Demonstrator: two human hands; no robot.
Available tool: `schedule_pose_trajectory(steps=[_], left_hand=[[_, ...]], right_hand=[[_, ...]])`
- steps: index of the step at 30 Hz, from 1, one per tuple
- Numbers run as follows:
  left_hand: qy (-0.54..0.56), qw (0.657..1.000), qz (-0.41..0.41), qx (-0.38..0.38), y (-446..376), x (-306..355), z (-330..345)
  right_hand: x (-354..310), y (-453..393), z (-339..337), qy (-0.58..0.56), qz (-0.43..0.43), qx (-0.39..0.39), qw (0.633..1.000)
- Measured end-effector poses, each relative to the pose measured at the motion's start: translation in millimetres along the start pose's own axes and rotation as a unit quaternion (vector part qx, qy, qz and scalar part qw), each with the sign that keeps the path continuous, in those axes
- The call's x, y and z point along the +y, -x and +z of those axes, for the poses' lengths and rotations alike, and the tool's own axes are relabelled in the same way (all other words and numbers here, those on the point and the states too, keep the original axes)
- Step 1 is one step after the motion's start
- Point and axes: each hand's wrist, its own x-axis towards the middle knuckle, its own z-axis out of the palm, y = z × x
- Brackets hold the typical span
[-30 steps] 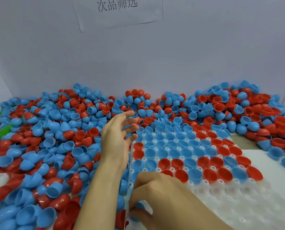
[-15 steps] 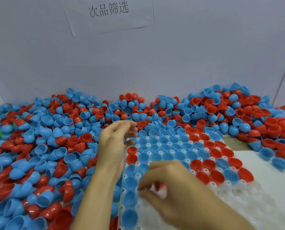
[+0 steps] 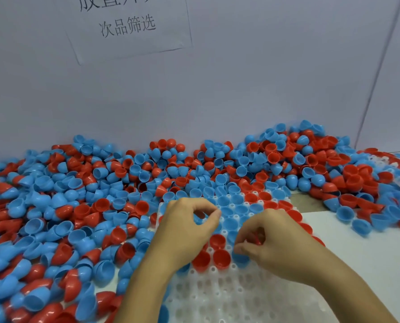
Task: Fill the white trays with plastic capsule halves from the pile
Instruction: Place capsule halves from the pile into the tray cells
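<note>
Two hands over the white tray (image 3: 229,297) at lower center: left hand (image 3: 189,227) pinches something blue, right hand (image 3: 271,241) pinches a red capsule half (image 3: 256,238); pile (image 3: 78,206) fills the left.

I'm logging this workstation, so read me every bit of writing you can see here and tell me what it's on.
"次品筛选": printed on the white paper sheet stuck to the wall, lower line.
Upper line on the same sheet: larger characters cut off by the top edge of the picture, not fully readable.
No writing shows on the white tray or on the capsule halves.
</note>
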Motion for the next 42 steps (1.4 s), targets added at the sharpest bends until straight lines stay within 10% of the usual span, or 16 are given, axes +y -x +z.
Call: schedule_pose_trajectory(steps=[5,15,42], left_hand=[[-0.047,0.998,-0.013,0.024,-19,7,-9],[-0.271,0.944,0.051,-0.181,-97,-18,10],[-0.191,0.973,0.102,-0.081,-93,-34,33]], right_hand=[[16,-3,-15,-0.047,-0.010,0.106,0.993],[30,-7,-17,-0.094,0.005,0.154,0.984],[27,-11,-13,-0.090,0.007,0.136,0.987]])
